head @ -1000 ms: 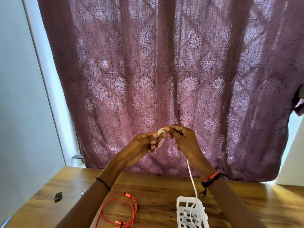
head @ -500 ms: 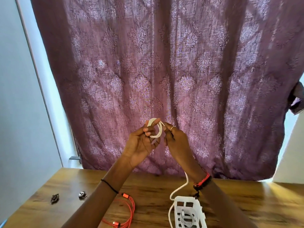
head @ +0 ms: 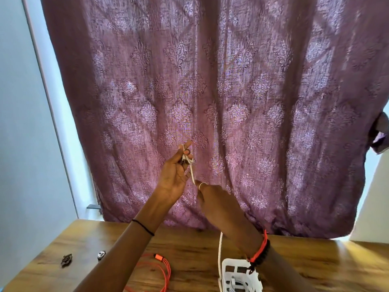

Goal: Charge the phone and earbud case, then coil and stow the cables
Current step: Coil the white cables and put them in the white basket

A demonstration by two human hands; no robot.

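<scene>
Left hand (head: pixel 174 175) pinches the white cable (head: pixel 191 171) coil up high; right hand (head: pixel 212 197) grips the strand below; no readable writing.

1. Wooden table (head: pixel 189 260), grain visible, spans the near edge.
2. Far left: small dark object (head: pixel 66 259); small round metallic object (head: pixel 101 254) just beside it.
3. Near centre: orange cable (head: pixel 156 272), looped.
4. Near right: white basket (head: pixel 240 275), upright.
</scene>
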